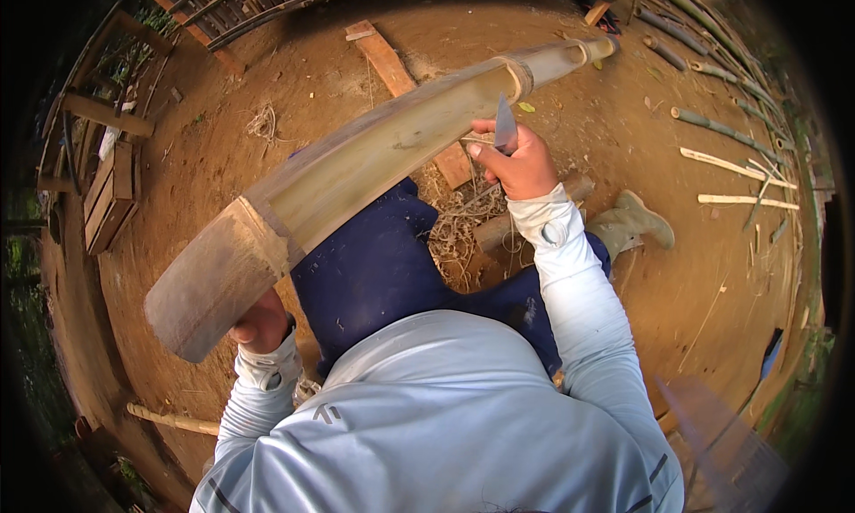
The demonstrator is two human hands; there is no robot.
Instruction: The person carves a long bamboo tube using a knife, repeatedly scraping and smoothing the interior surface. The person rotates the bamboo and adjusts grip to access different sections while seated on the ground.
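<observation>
A thick bamboo pole (374,152), its side cut open into a long trough, slants across my lap from the near left to the far right. At the near-left end my left hand (262,324) grips it from below, with most of the fingers hidden under the bamboo. My right hand (527,164) is closed round a knife (506,126) close to the pole's lower edge. The pointed blade sticks up, while the handle is hidden in my palm. Pale rings mark the bamboo's nodes, one near my left hand and others toward the far end.
Curled bamboo shavings (459,241) lie between my legs beside a short log (494,232). A wooden plank (387,59) is on the dirt beyond the pole. Bamboo poles (721,128) and pale strips (735,167) lie at right. A wooden box (111,197) stands at left.
</observation>
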